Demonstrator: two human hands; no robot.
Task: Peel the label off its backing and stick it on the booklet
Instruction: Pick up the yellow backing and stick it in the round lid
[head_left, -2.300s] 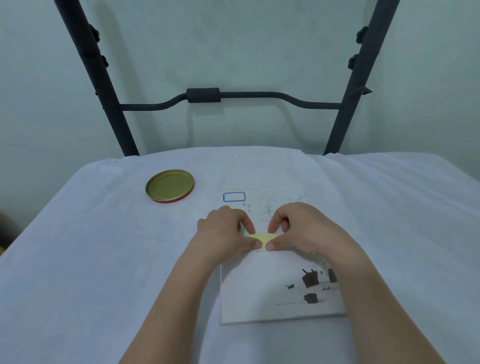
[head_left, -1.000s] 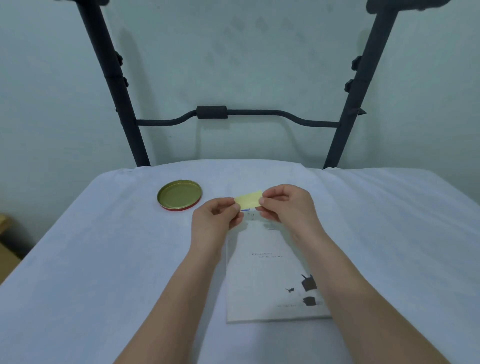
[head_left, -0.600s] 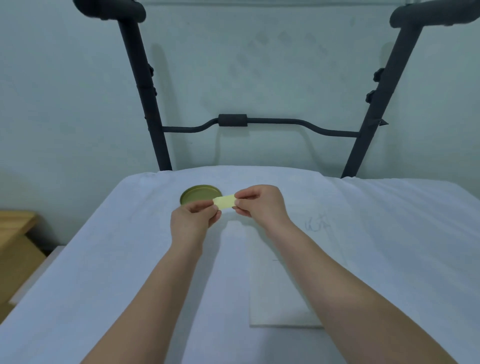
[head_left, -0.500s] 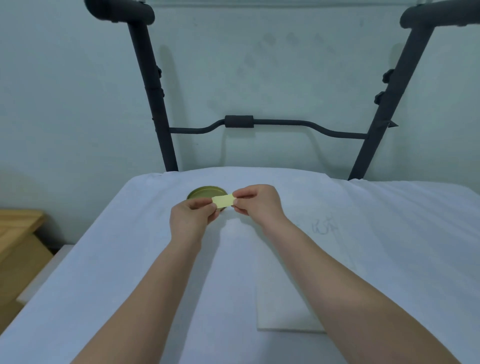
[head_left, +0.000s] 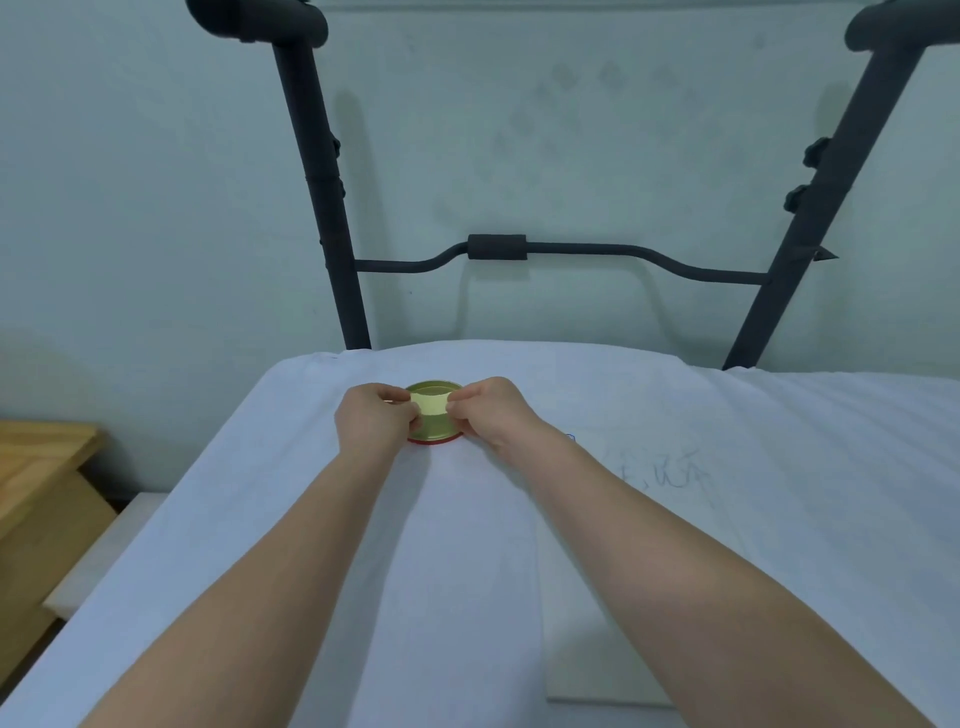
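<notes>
A small pale yellow label (head_left: 430, 404) is stretched between my two hands, just above the gold lid. My left hand (head_left: 375, 418) pinches its left end and my right hand (head_left: 488, 410) pinches its right end. The white booklet (head_left: 576, 613) lies flat on the white cloth, nearer to me and to the right, mostly under my right forearm. Whether the backing is still on the label cannot be made out.
A round gold lid with a red rim (head_left: 434, 415) sits on the cloth below the hands. A black metal frame (head_left: 496, 248) stands against the wall behind the table. A wooden cabinet (head_left: 36, 499) is at the left, below table height.
Both hands carried the label from over the booklet up and to the left, until it is over the gold lid. The view tilted up and shifted left.
</notes>
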